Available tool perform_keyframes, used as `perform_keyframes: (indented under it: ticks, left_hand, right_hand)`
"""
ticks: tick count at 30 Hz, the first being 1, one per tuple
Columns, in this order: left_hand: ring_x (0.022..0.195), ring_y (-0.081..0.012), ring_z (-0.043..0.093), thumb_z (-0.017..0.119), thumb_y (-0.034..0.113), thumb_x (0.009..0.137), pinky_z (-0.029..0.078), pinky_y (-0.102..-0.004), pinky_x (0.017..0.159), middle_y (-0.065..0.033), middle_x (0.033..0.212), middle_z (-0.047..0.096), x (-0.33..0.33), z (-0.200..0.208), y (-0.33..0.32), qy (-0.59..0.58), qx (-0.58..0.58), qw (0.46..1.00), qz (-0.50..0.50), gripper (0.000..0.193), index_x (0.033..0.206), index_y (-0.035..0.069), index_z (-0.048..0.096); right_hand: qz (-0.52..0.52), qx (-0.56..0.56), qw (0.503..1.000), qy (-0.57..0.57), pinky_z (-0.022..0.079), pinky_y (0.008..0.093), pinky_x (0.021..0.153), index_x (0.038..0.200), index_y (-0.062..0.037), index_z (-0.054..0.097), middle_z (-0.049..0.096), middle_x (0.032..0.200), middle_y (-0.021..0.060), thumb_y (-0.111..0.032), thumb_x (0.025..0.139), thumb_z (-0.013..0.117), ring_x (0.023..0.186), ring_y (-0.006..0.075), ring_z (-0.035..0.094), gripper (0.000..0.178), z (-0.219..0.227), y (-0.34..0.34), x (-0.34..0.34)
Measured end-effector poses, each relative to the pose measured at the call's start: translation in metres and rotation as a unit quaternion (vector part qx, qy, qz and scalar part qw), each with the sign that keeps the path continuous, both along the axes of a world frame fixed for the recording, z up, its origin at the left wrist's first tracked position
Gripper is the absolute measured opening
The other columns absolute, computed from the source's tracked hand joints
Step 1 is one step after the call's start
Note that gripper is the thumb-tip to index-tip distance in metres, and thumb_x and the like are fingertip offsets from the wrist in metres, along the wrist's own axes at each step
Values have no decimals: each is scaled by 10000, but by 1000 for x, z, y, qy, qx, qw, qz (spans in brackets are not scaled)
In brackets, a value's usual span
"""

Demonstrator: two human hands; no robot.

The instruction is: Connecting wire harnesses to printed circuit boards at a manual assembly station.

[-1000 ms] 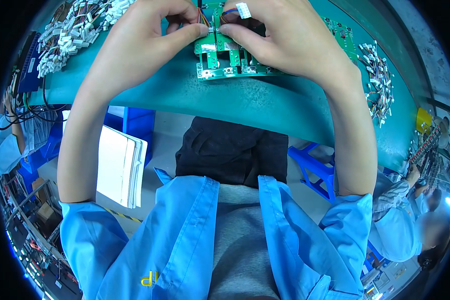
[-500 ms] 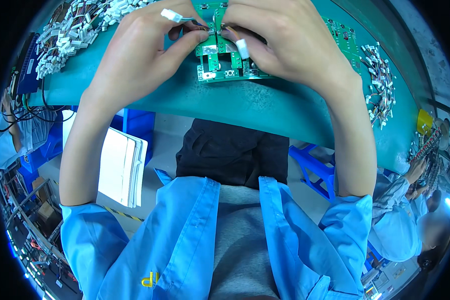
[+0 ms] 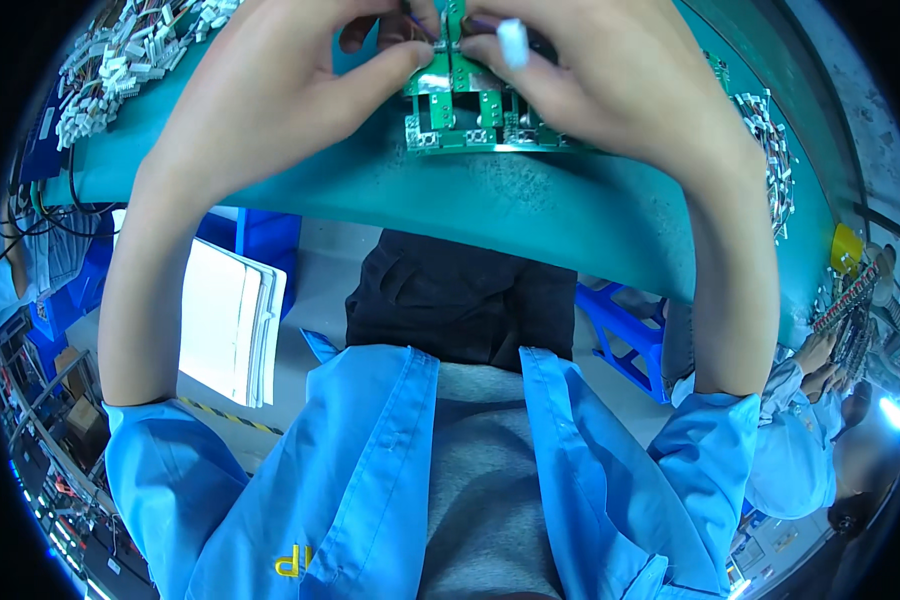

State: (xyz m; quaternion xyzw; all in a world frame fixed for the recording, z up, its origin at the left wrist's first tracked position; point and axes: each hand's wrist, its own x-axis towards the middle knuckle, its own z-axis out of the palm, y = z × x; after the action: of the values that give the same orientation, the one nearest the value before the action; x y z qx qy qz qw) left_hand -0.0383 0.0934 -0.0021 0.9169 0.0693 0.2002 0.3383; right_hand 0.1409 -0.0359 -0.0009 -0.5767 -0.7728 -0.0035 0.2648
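Observation:
A green circuit board [image 3: 435, 112] with cut-out openings lies on the table, partly covered by both hands. My left hand [image 3: 280, 95] is closed in a pinch at its middle, the thumb tip pressed at the board; a bit of thin dark wire shows by the fingers, and the small plug end is hidden. Opposite it, my right hand [image 3: 610, 85] pinches a short wire cable at the board, and this cable's loose white connector [image 3: 512, 43] sticks up beside the thumb, slightly blurred. The two pinches are close together, either side of a narrow slot.
Piles of white-plugged cables [image 3: 120, 75] lie at the far left, with another bundle [image 3: 778, 165] at the right on the green table [image 3: 530, 215]. A blue stool [image 3: 625, 335] and stacked white sheets [image 3: 228, 325] are below. At right, a co-worker [image 3: 795, 450] handles parts near a yellow container [image 3: 847, 247].
Both hands and the board sit slightly higher in the view. The white connector by my left hand has gone out of sight; the one by my right hand now points up instead of down.

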Motion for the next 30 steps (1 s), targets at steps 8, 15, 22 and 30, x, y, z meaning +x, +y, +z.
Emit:
perform_keyframes:
  ticks: [8, 15, 22, 30]
  left_hand:
    - [646, -206, 554, 654, -57, 790, 470, -305, 613, -107, 772, 652, -3, 5, -3, 127, -27, 985, 115, 9, 787, -60, 662]
    - [666, -198, 558, 658, -53, 796, 473, -282, 645, -104, 790, 652, 4, 5, 5, 104, -29, 992, 72, 24, 806, -64, 676]
    - [711, -189, 565, 673, -38, 814, 470, -272, 685, -96, 834, 654, -4, -11, 5, 93, -76, 982, 143, 28, 838, -48, 681]
    - [743, -168, 557, 693, -12, 839, 469, -264, 710, -90, 862, 652, -6, -24, 3, 8, -116, 983, 139, 38, 866, -28, 672]
  right_hand:
    - [-60, -63, 996, -19, 347, 334, 824, 756, -79, 566, 574, 714, 46, -69, 812, 625, 652, 234, 467, 82, -30, -10, -4]
    - [-158, -103, 976, -112, 343, 326, 823, 740, -78, 566, 577, 710, 43, -50, 803, 625, 642, 234, 453, 91, -17, -23, 17]
    - [-116, -78, 990, -26, 346, 321, 860, 758, -69, 591, 595, 727, 35, -78, 812, 648, 664, 224, 473, 79, 7, -4, -1]
    - [-158, -129, 946, 251, 342, 320, 873, 775, -60, 618, 602, 734, 33, -91, 807, 661, 692, 215, 485, 62, -10, -6, -16]
